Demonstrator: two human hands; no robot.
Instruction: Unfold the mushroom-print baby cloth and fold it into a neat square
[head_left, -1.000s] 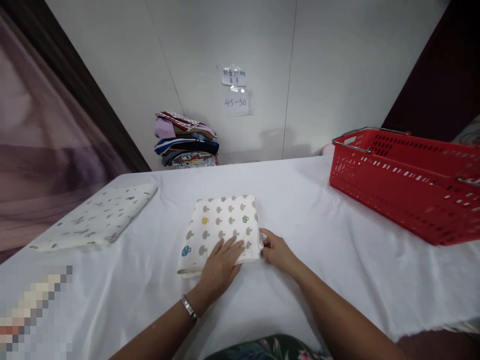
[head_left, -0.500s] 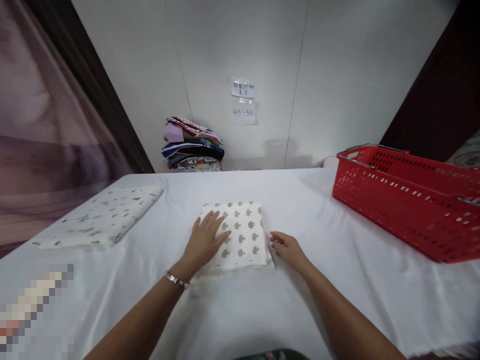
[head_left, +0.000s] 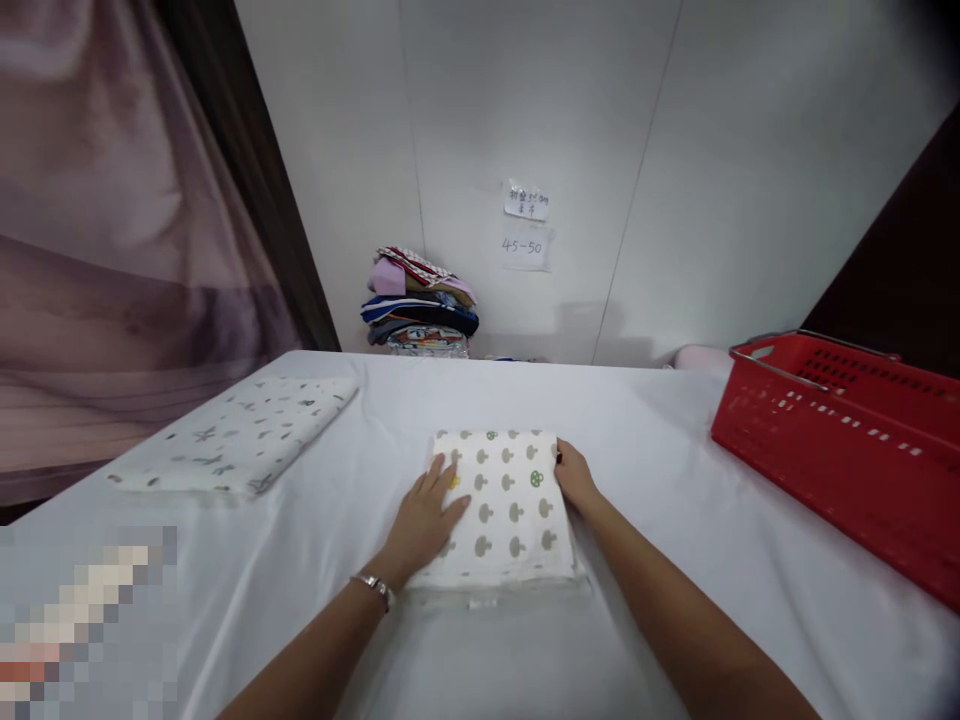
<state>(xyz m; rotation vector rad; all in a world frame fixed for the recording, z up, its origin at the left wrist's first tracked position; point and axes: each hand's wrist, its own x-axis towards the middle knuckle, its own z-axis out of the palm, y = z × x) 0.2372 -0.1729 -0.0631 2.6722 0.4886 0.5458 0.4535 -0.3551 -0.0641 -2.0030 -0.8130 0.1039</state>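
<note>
A folded white cloth with a mushroom print [head_left: 506, 510] lies on the white-covered table [head_left: 637, 560] in front of me. My left hand [head_left: 424, 518] rests flat on its left part, fingers stretched out, a silver bracelet on the wrist. At the cloth's right edge my right hand [head_left: 576, 478] lies with the fingers curled against the fold; whether it grips the cloth I cannot make out.
A second folded white cloth with small dark marks [head_left: 240, 447] lies at the table's left. A red plastic basket [head_left: 847, 440] stands at the right. A stack of folded colourful clothes [head_left: 420, 305] sits by the wall, under two paper notes [head_left: 526, 222].
My left hand slid from the cloth's near edge onto its left part. My right hand moved up along the right edge toward the far corner. The view shifted left.
</note>
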